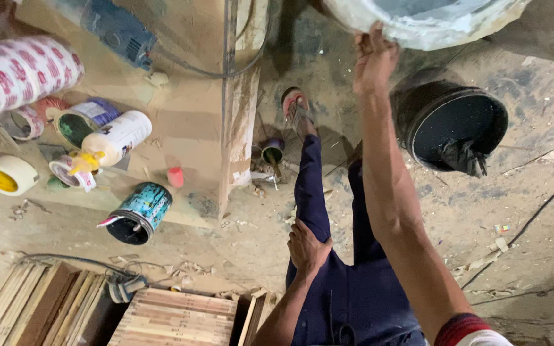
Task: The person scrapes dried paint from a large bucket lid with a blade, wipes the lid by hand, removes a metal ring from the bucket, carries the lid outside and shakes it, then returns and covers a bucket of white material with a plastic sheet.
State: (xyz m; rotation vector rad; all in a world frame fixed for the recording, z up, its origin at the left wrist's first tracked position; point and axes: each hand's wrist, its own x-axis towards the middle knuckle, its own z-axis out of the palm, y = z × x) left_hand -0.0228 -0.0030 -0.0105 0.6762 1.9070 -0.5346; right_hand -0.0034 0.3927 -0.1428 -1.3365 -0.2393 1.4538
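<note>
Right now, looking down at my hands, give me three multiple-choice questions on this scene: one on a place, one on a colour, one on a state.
1. Where does the left hand rest?
A. On the thigh of the dark blue trousers
B. On the stacked wood strips
C. On the black bucket

2. What colour is the cap of the white glue bottle?
A. Red
B. Yellow
C. Green

3. How is the right hand placed?
A. Flat on the floor
B. Closed around a tape roll
C. Raised, fingers on the rim of the white bucket

Answers: 1 A, the palm lies on the trouser leg above the knee. 2 B, the nozzle cap at the bottle's lower end is yellow. 3 C, the arm stretches up and the hand meets the pale rim at the top of the view.
</note>
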